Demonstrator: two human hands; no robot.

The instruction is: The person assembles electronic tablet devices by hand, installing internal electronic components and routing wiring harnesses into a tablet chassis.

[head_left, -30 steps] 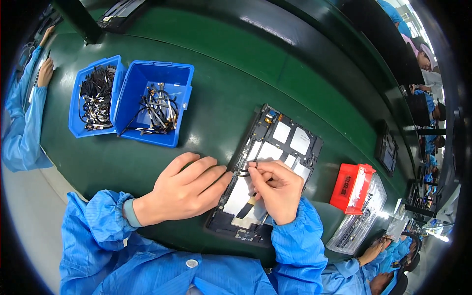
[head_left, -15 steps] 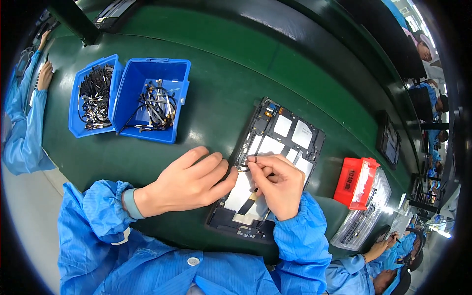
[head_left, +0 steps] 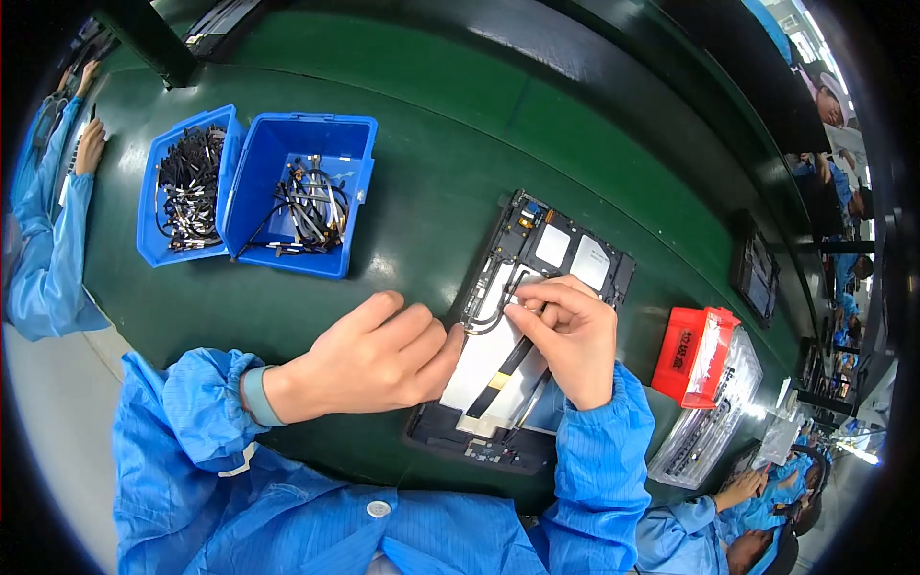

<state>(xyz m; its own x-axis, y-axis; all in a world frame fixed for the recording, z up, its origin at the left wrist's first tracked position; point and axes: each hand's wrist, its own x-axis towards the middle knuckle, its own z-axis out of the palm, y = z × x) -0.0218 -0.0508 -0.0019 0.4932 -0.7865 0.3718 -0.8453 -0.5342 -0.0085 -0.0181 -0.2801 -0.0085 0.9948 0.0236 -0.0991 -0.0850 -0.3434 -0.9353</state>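
Note:
A tablet-like device [head_left: 466, 372] with its inside exposed lies tilted on the green bench, showing silver plates and a black frame. My right hand [head_left: 575, 335] is over its middle, thumb and forefinger pinching a thin black cable [head_left: 497, 317]. That cable curves down to the device's left edge in a loop. By the loop's lower end is my left hand [head_left: 369, 359], its fingers curled; whether its tips grip the cable end is hidden. A dark flat ribbon [head_left: 499, 379] with a gold-coloured patch runs across the plate below my right hand.
Two blue bins [head_left: 362, 172] full of small cables [head_left: 312, 206] stand at the far left. To the right are a red box [head_left: 678, 359], clear plastic trays [head_left: 685, 460] and a dark framed device [head_left: 757, 273]. Other people in blue sleeves [head_left: 62, 259] work at both sides.
My right hand has moved right and slightly up over the device, drawing the pinched cable into a wider loop. My left hand has stayed nearly still.

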